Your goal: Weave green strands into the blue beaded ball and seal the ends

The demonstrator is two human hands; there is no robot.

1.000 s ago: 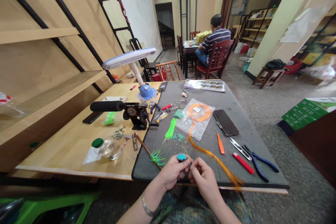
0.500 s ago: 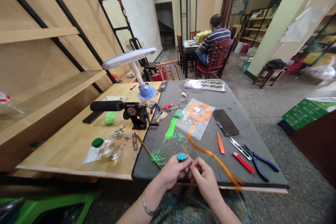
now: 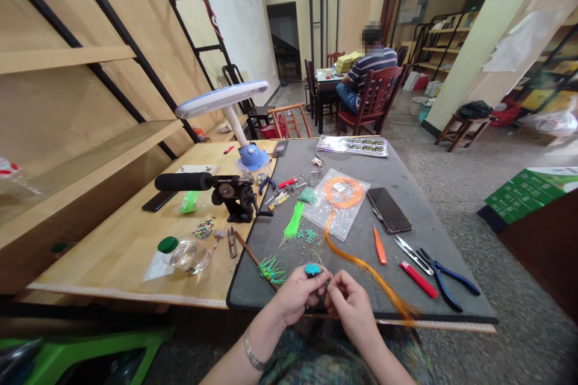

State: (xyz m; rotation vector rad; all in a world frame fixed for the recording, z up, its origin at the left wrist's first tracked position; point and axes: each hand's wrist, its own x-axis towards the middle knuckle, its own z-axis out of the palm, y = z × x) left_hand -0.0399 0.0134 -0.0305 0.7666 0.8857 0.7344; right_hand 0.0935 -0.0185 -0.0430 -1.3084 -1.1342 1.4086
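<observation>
Over the front edge of the grey mat (image 3: 280, 162), my left hand (image 3: 295, 295) is closed around a small piece covered in turquoise beads (image 3: 312, 269). My right hand (image 3: 348, 296) is pinched close beside it, fingertips meeting those of the left. A thin light-green strand (image 3: 320, 258) rises from between the fingers; what exactly the right fingertips grip is too small to make out. Left of my hands lies a brown stick with green bristles and beads (image 3: 271, 269). Loose turquoise beads (image 3: 309, 236) and a bundle of bright green strands (image 3: 294, 221) lie beyond.
On the right are an orange-handled tool (image 3: 379, 245), thread snips (image 3: 413, 254), a red lighter (image 3: 419, 280), blue pliers (image 3: 447, 280) and a phone (image 3: 389, 209). Orange thread (image 3: 361, 264) trails from a plastic bag (image 3: 347, 225). A hand-cranked winder (image 3: 237, 198) and a bottle (image 3: 192, 255) stand left.
</observation>
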